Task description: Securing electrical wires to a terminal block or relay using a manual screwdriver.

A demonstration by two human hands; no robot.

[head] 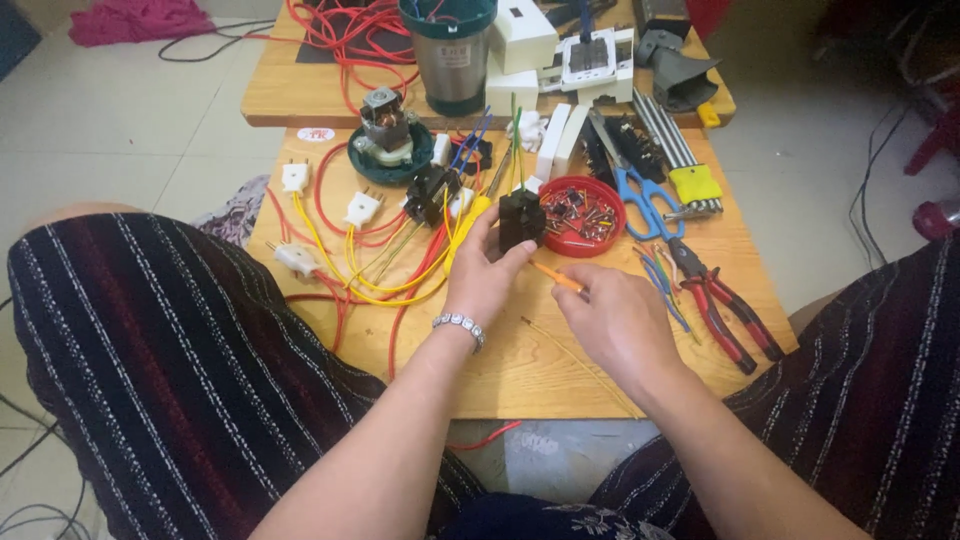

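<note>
Right hand (618,325) sits nearest you, fingers curled and pinched on an orange wire (556,277) whose tip points left at the black block (521,219). Your left hand (483,272), bracelet (460,326) on the wrist, grips that block between thumb and fingertips, holding it upright just above the wooden board (520,375). Green and yellow leads (516,130) rise straight up from the block's top. A thin yellow wire (580,365) lies loose on the board under your right wrist. Right of that hand: red-handled pliers (722,300), with a few blue and green offcuts (662,280) between hand and pliers. Left of your left hand: a tangle of yellow and red cable (375,270) running to three white plugs (362,209). Just behind the block, touching distance, a red dish (581,216) of small parts. Beside it to the right, blue scissors (647,200), then a yellow-handled tool (694,184) on a row of metal rods. A second black part (432,190) sits left of the block among the wires. Further back: small motor (386,125) on a dark green base, white sockets (560,140) stood on edge. Second board (300,95) behind carries a steel cylinder (452,60) with green top, white boxes (524,35), more red cable (350,30), a grey housing (680,75). Pink cloth (140,20) on the floor, far left. Your striped trouser legs (150,340) frame both sides.
</note>
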